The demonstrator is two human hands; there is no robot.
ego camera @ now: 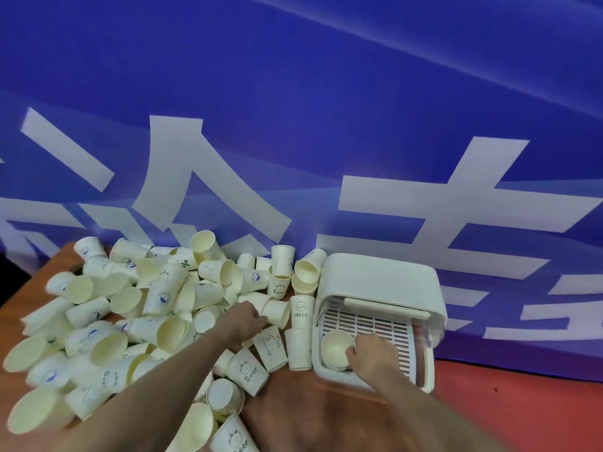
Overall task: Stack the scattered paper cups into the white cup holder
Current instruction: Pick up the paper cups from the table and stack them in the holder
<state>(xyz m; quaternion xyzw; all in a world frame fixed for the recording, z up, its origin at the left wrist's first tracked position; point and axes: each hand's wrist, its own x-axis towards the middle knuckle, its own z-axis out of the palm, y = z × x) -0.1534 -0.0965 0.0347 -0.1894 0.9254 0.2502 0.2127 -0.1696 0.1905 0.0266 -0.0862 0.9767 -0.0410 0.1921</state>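
A big heap of white paper cups (137,308) covers the left and middle of the wooden table; some lie on their sides, some stand. The white cup holder (381,282) sits at the right with its lid raised over a slotted tray. Inside, at the tray's front left, stands a short stack of cups (336,349). My right hand (372,357) grips the rim of that stack. My left hand (244,321) reaches into the heap and closes its fingers on a cup lying on its side (277,313).
A blue banner with large white characters (326,141) hangs directly behind the table. A cup marked HELLO (301,313) stands tight against the holder's left wall. The wooden tabletop (293,412) shows near me; a red surface (522,396) lies at the right.
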